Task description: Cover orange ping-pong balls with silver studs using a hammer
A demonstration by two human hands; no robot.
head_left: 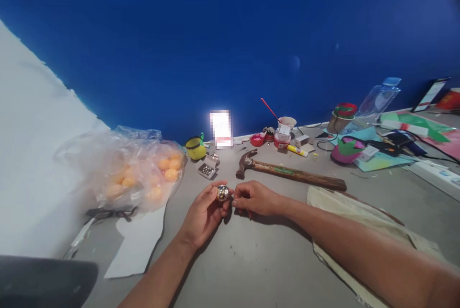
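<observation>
Between the thumb and fingers of my left hand (204, 214) sits a small round ball (223, 193) covered with shiny silver studs like thumbtack heads. Just to its right, my right hand (257, 198) has thumb and fingertips pinched together. Whatever those fingertips hold, if anything, is too small to make out. Beyond my hands lies an open little box (207, 170) with shiny metal thumbtacks inside. A claw hammer (291, 171) with a worn wooden handle rests behind my right hand.
Orange balls (168, 166) fill a clear plastic bag at left, near glasses (111, 213) and white paper (134, 245). A yellow cup (196, 148) stands at the back. Folded cloth (345, 231) lies under my right forearm. Paper crafts, cables and a clear bottle (377, 102) crowd the right.
</observation>
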